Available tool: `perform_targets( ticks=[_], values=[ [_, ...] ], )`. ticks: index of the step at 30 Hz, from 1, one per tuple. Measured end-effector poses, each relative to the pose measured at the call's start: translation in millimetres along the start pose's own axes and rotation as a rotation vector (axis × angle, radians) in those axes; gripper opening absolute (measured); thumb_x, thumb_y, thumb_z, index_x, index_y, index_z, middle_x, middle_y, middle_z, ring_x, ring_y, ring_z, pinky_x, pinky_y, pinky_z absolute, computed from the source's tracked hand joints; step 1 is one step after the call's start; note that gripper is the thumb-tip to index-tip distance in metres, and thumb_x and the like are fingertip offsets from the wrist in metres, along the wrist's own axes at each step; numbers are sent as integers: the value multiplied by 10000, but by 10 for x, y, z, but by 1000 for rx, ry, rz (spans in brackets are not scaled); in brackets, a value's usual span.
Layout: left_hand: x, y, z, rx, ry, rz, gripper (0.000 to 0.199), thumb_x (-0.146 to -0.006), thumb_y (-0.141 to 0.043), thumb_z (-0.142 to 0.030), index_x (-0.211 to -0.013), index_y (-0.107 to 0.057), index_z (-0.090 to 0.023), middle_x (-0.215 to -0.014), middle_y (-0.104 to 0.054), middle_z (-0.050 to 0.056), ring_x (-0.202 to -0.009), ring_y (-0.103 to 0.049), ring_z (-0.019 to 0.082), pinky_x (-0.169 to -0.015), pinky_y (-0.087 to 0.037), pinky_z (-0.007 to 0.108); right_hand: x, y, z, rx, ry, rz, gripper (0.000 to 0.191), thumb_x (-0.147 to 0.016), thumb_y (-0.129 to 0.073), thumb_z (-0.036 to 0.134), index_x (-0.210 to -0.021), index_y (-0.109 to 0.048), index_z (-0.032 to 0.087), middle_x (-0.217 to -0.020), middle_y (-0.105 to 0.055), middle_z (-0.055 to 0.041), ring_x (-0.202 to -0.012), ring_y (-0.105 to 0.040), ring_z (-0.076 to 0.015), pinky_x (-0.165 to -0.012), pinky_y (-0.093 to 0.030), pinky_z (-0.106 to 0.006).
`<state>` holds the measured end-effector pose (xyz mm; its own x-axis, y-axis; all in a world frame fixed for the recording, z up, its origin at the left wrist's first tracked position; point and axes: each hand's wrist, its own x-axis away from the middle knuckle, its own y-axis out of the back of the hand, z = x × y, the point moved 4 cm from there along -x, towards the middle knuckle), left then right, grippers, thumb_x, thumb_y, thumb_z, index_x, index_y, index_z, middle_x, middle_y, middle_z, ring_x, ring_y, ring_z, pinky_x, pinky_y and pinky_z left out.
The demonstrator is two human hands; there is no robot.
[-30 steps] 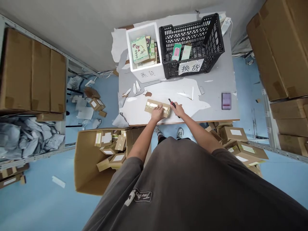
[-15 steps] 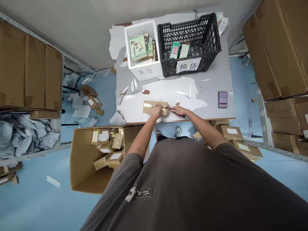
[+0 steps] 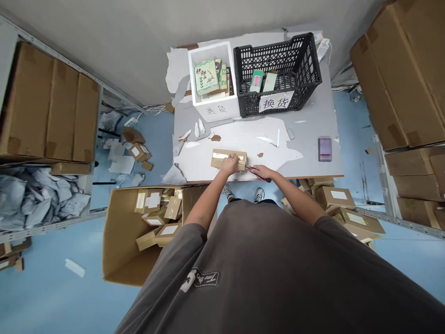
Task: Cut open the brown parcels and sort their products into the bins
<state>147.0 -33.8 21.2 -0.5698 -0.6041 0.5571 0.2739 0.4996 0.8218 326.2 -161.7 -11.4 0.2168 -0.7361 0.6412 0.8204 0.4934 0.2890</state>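
In the head view, a small taped carton (image 3: 217, 157) is seen lying flat on the desk (image 3: 309, 127), near the front edge. Its long axis is set from side to side, almost parallel to that edge, with the right end turned slightly towards the person. The left hand (image 3: 230, 164) is laid across the carton's top, right of its middle; whether its grip is closed about the sides cannot be told. By the right hand (image 3: 263, 172) a red-and-black cutter (image 3: 251, 170) is held, the grip being clamped on its handle. The cutter is slanted, its tip directed leftward and away from the person, at the carton's right end; whether contact is made cannot be told. Behind the carton, a white box (image 3: 217, 112) and a black crate (image 3: 251, 105) are placed side by side
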Motion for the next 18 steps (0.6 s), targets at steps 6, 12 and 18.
perform_targets(
  ticks=[6, 12, 18],
  values=[
    [-136, 97, 248, 42, -10, -121, 852, -958, -816, -550, -1696, -476, -294, -1638, -610, 153, -1568, -480, 362, -1265, -433, 459, 279, 208, -99, 99, -63, -202, 363, -1179, -452, 496, -1228, -692, 230, -934, -801, -59, -801, -751, -245, -789, -558, -303],
    [-392, -110, 492, 83, 7, -89, 1054, -889, -830, -702, -1773, -382, -343, -1841, -352, 129, -1732, -182, 437, -1355, -285, 573, 248, 177, 54, 290, -83, -286, 485, -1208, -306, 472, -1301, -741, 279, -1269, -815, -78, -1170, -745, -308, -927, -531, -339],
    [-357, -259, 495, 85, -93, -191, 779, -1072, -612, -597, -1758, -435, -273, -1808, -424, 122, -1721, -227, 431, -1382, -223, 587, 76, 38, 133, 398, -10, -312, 397, -1180, -446, 456, -1428, -700, 278, -1352, -791, -82, -1238, -724, -305, -963, -520, -349]
  ],
)
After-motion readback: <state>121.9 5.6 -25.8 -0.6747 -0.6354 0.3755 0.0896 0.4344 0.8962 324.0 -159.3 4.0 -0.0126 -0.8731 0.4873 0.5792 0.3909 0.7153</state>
